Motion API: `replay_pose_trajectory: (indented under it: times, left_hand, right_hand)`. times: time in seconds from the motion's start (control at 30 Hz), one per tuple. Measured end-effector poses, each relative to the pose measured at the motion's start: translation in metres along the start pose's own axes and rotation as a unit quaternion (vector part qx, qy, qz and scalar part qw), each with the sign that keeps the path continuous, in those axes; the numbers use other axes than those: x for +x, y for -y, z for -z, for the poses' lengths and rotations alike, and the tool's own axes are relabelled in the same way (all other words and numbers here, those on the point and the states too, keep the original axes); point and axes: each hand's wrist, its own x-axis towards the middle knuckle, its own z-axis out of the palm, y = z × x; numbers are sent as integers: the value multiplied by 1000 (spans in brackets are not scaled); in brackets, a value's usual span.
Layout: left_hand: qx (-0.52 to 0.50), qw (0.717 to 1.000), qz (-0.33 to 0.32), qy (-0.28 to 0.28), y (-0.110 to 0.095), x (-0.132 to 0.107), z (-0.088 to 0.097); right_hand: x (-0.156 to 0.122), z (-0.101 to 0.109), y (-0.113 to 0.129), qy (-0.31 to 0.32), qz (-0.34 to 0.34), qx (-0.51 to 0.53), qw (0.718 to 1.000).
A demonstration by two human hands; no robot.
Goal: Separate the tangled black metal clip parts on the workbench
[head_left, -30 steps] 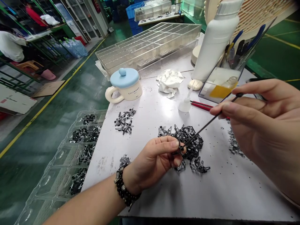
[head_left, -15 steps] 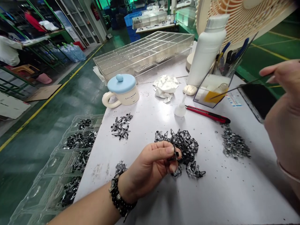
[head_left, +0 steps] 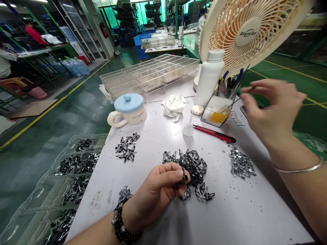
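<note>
Workshop, head view: green floor [head_left: 87, 109] with yellow lines; white table [head_left: 153, 143] in front. Cream fan [head_left: 247, 32] at the far right, now shown much more fully than a second ago; table items sit lower in frame, so the view has tipped up.

Main change: right hand [head_left: 277, 109]. One second ago it held a thin rod against the piece in the other hand; half a second ago it was off at the right edge. Now it is raised just beside the clear tool box [head_left: 217, 110], silver bangle [head_left: 298, 169] showing. Thumb and index finger are drawn close together; blurred, cannot tell whether the rod is between them.

Left hand [head_left: 158, 190]: little changed. Thumb and fingers pinch a small black part [head_left: 185, 177], held above the near side of the heap of black parts [head_left: 195, 166]. Pile of metal bits [head_left: 241, 163] lies right of the heap, near the red cutter [head_left: 214, 133].
</note>
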Motion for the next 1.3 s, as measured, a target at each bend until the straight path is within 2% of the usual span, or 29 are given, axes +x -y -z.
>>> replay_pose_trajectory:
  times: [0.07, 0.13, 0.2, 0.27, 0.33, 0.4, 0.6, 0.83, 1.03, 1.3]
  left_hand:
    - [5, 1000, -2, 0, 0, 0, 0]
    - [10, 1000, -5, -1, 1, 1, 1]
    - [14, 1000, -9, 1, 1, 1, 2]
    - [17, 1000, -12, -1, 2, 1, 2]
    - [17, 1000, -14, -3, 2, 0, 2]
    - [16, 1000, -14, -4, 2, 0, 2]
    - [23, 1000, -4, -8, 2, -1, 2]
    - [40, 999, -15, 8, 2, -3, 1]
    - [41, 999, -14, -7, 2, -3, 0]
    - [76, 996, -47, -21, 3, -4, -1]
  right_hand:
    - [-5, 6, 13, 68, 10, -36, 997]
    - [-15, 19, 35, 113, 37, -31, 992]
    - [-29, 36, 62, 136, 98, 80, 983]
    - [-46, 52, 87, 210, 161, 193, 945]
    - [-59, 62, 104, 230, 184, 265, 918]
    - [-68, 64, 112, 232, 184, 302, 906]
    - [-70, 59, 111, 221, 180, 321, 903]
    - [-65, 63, 112, 179, 200, 309, 913]
    - [-69, 62, 110, 184, 201, 305, 912]
    - [-71, 62, 110, 187, 227, 285, 912]
